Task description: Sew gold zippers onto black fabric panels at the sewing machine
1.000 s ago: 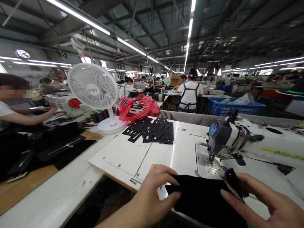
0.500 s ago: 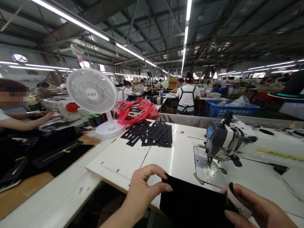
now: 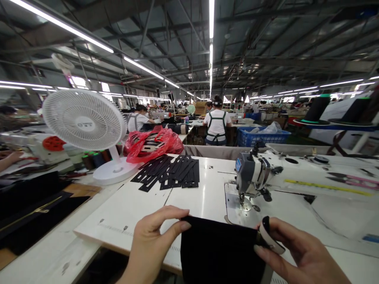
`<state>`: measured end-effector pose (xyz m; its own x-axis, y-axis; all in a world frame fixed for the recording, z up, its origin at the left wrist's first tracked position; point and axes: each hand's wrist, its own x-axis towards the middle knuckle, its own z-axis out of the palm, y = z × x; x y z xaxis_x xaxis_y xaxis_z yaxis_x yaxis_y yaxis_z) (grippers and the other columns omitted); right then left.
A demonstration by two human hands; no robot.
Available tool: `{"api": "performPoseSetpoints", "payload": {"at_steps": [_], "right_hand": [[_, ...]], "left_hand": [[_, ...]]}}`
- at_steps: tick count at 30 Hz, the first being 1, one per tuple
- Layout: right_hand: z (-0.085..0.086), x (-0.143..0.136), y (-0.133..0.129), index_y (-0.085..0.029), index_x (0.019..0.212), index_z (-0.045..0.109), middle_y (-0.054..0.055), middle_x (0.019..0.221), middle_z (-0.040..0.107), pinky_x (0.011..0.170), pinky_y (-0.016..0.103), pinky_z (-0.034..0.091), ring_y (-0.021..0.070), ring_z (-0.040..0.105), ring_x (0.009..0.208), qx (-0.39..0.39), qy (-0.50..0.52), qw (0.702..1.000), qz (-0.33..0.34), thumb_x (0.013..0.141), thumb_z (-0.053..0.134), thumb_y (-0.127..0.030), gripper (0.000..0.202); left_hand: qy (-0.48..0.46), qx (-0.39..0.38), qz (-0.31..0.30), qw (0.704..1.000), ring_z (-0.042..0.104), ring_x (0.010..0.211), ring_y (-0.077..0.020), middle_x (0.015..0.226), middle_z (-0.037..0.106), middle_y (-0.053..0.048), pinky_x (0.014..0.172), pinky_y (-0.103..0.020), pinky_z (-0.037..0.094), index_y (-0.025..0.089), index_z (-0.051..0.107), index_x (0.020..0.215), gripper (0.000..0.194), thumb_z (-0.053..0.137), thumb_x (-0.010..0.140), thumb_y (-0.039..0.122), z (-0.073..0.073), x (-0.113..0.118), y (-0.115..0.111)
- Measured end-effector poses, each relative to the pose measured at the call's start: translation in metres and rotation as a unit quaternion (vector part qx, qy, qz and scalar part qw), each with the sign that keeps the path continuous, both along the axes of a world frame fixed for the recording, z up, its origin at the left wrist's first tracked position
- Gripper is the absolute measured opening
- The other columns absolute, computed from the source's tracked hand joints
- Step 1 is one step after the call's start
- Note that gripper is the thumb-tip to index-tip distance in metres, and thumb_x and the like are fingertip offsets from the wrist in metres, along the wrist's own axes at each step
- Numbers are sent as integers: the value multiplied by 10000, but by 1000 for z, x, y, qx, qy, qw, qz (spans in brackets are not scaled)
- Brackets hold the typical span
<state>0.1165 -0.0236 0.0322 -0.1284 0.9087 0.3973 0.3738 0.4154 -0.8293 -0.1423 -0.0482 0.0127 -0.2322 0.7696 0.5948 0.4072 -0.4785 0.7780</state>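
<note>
- The black fabric panel (image 3: 220,252) hangs over the near edge of the white surface (image 3: 201,197), stretched between the two hands.
- The left hand (image 3: 151,246) pinches the panel's upper left corner, thumb on top, fingers curled beneath.
- The right hand (image 3: 299,256) is closed on the panel's upper right corner, where a small pale strip (image 3: 271,238) with a dark edge lies against the thumb.
- The hands sit well apart, one at each end of the panel's top edge.
- The sewing machine (image 3: 254,173) stands just beyond the panel, its needle plate near the right hand.
- A blue label sits on the machine head; its writing is too small to read.
- A pile of black cut pieces (image 3: 168,173) lies farther back on the surface, near a red plastic bag (image 3: 152,144).
- A white fan (image 3: 84,120) stands at left; its hub badge is unreadable.
- A printed ruler scale runs along the surface near the left hand.
</note>
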Motion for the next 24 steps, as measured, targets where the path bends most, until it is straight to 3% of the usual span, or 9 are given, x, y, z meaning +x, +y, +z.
{"api": "performPoseSetpoints", "payload": {"at_steps": [5, 10, 14, 18, 22, 23, 24], "right_hand": [[12, -3, -1, -212, 696, 662, -1, 672, 667, 616, 203, 534, 171, 629, 636, -29, -7, 999, 15, 623, 702, -413, 217], [7, -3, 14, -201, 742, 676, -8, 631, 643, 570, 208, 524, 164, 617, 593, -73, -47, 995, 57, 690, 660, -481, 285], [-1, -11, 38, -178, 885, 671, 42, 835, 702, 763, 312, 544, 240, 664, 825, -159, -11, 975, 157, 746, 626, -489, 343], [-9, -24, 55, -174, 1020, 657, 66, 1001, 691, 909, 385, 477, 264, 627, 980, -203, 44, 960, 186, 772, 626, -465, 384], [-33, -29, 71, -197, 1044, 671, 59, 1006, 695, 856, 369, 517, 278, 648, 935, -188, 14, 960, 208, 778, 610, -473, 388], [-45, -29, 77, -208, 1015, 687, 52, 998, 698, 808, 343, 543, 279, 657, 910, -158, -6, 965, 210, 779, 607, -467, 360], [-60, -28, 86, -219, 946, 711, 41, 930, 713, 700, 306, 577, 273, 679, 821, -96, -20, 976, 195, 781, 594, -469, 322]], "left_hand": [[5, 18, -2, 1000, 684, 709, -176, 797, 725, 25, 642, -222, 569, 296, 741, 824, 111, 740, 716, 274, 3, -3, 2], [-18, -27, 27, 999, 668, 742, -193, 795, 717, 0, 684, -261, 550, 246, 734, 791, 99, 723, 716, 311, -5, -2, 11], [-62, -77, 30, 995, 630, 713, -186, 742, 691, -15, 695, -284, 511, 199, 717, 810, 162, 702, 722, 334, -13, -5, 29], [-112, -85, -8, 990, 601, 684, -157, 709, 650, -10, 680, -265, 485, 162, 680, 880, 218, 672, 748, 336, -18, -7, 44], [-98, -150, -119, 977, 647, 788, -194, 852, 687, -34, 681, -276, 517, 161, 548, 1193, 607, 767, 646, 310, -35, -5, 43], [-75, -185, -140, 970, 655, 796, -205, 862, 695, -40, 670, -277, 525, 156, 565, 1174, 626, 797, 607, 282, -40, -6, 42], [-48, -202, -127, 970, 664, 754, -204, 816, 701, -37, 640, -269, 530, 144, 634, 1054, 489, 796, 608, 265, -44, -10, 42]]}}
